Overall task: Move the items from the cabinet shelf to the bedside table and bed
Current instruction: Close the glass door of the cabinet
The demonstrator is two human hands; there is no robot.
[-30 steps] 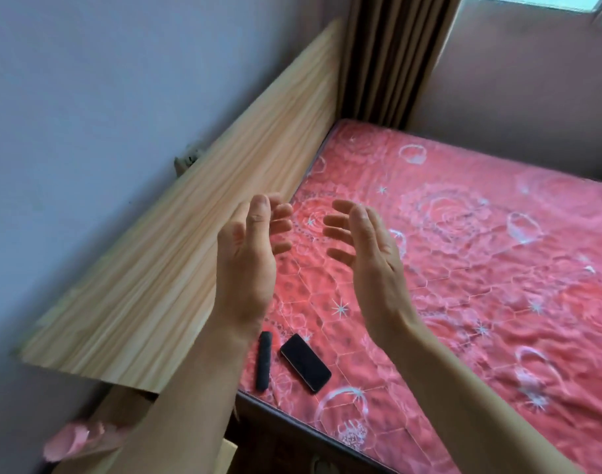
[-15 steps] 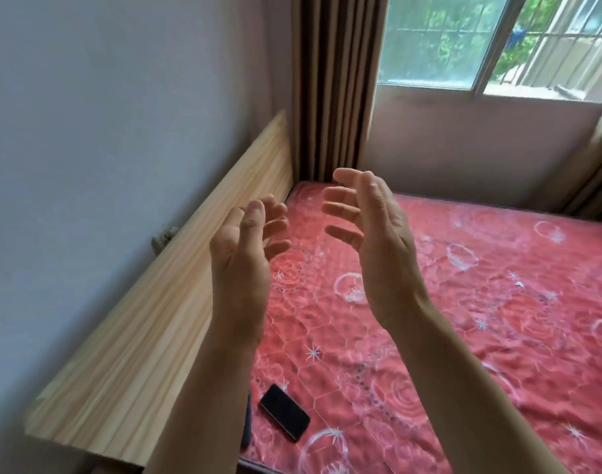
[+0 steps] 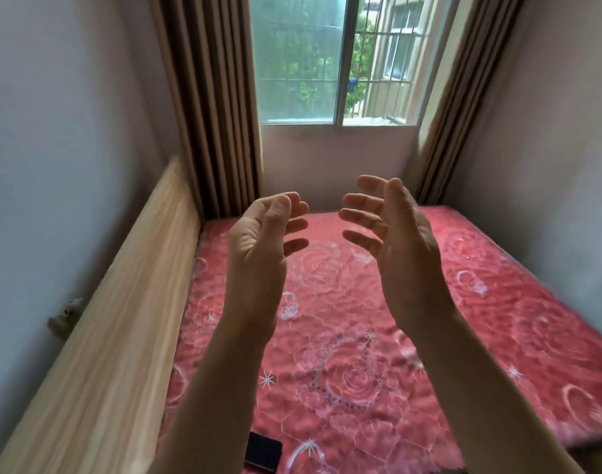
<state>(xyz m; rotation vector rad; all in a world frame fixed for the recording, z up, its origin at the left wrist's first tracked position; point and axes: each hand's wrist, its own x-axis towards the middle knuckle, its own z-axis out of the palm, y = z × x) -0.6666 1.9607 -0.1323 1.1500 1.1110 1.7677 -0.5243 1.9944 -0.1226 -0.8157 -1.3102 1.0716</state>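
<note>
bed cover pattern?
Red bed cover, quilted, with pale swirls, roses and small stars. Clearest in the head view.

Red bed cover [image 3: 412, 336] with white rose swirls; black phone [image 3: 262, 451] on it; beside the bed, pale wood-grain headboard [image 3: 121, 336], brown curtains [image 3: 210, 107]

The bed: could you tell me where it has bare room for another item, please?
The red mattress lies bare from the wooden headboard to the right-hand wall. Only its near corner by the headboard holds a black phone.
</note>
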